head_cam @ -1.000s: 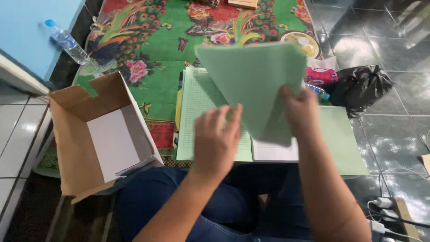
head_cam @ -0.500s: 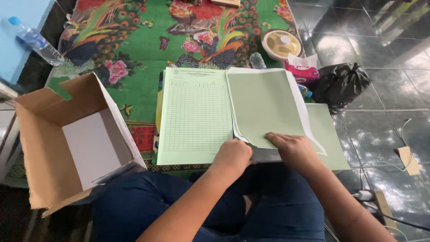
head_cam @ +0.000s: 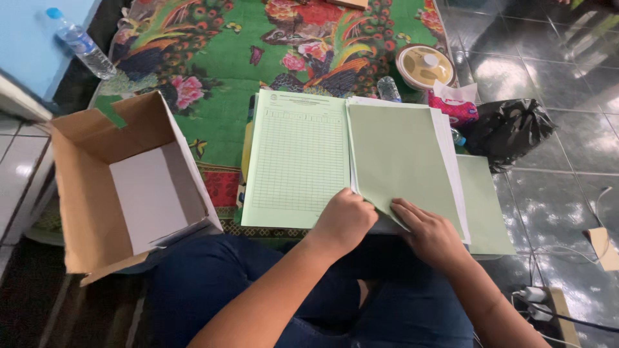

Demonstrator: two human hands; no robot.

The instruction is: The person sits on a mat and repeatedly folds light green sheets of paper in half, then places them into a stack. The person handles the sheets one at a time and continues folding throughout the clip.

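Observation:
Two stacks of green paper lie side by side in front of my knees. The left stack shows a printed green form sheet (head_cam: 300,158) with a grid. The right stack is topped by a blank green sheet (head_cam: 400,158) over white pages. My left hand (head_cam: 343,220) is curled at the blank sheet's lower left corner and pinches its edge. My right hand (head_cam: 431,233) rests flat on the sheet's bottom edge, fingers pointing left.
An open cardboard box (head_cam: 122,183) with a white sheet inside stands to the left. A patterned green rug (head_cam: 219,58) lies beyond, with a plastic bottle (head_cam: 82,46), a round lidded container (head_cam: 425,64), a black plastic bag (head_cam: 506,129) and cables (head_cam: 548,299) on the dark tiles at right.
The green sheet, held up in the air a second ago, has been laid flat on the right stack. Both hands dropped to its bottom edge and now work at the corner.

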